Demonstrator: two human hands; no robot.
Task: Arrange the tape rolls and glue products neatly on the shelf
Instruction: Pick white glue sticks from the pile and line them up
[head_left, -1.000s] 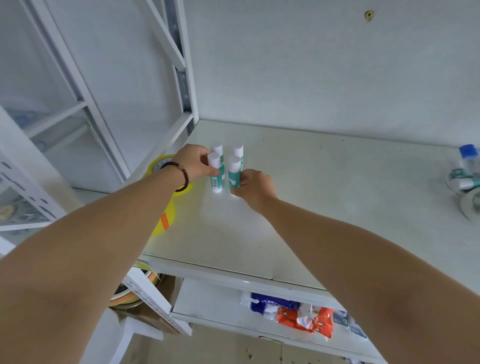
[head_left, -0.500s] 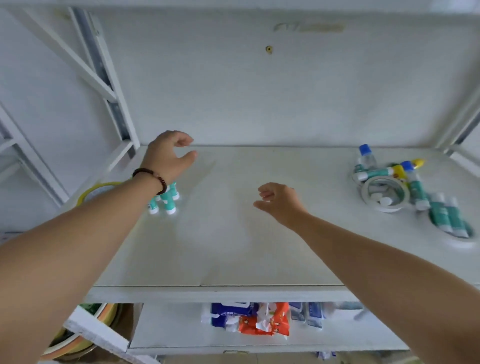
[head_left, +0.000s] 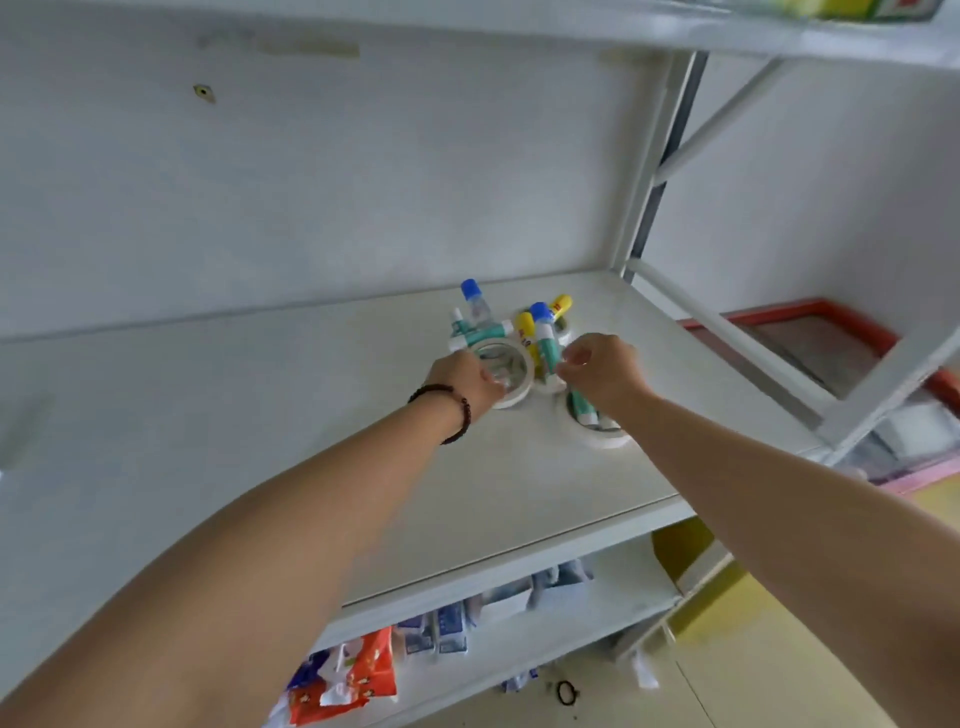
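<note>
White painted metal, the shelf (head_left: 519, 483), bare below both wrists. Nearest the camera, on the lower tier under the forearms: red and blue packets (head_left: 358, 675), print too blurred to read.

Left hand (head_left: 462, 382) (beaded bracelet at wrist) has its fingers curled onto the near rim of a white tape roll (head_left: 511, 371); whether it truly grips or only touches, cannot tell. Right hand (head_left: 602, 366), just beside it and apart from it, pinches thumb and forefinger at a teal-and-white glue stick (head_left: 545, 348) with a blue cap. Under the right wrist, a second tape roll (head_left: 602, 439) lies flat with another teal glue stick (head_left: 582, 408) lying inside its ring.

Beyond the fingertips: a heap of glue products, a clear glue bottle (head_left: 475, 306) with a blue cap standing, yellow-capped tubes (head_left: 561, 304) leaning across.

Handling, as judged: all light. Tape rolls stiff, best taken across the ring, thumb inside the core. Glue sticks smooth and round, prone to rolling; take them mid-barrel and stand them upright. The heap is interlocked, so pulling one may topple others.

Labels: none legible, motion blur.
</note>
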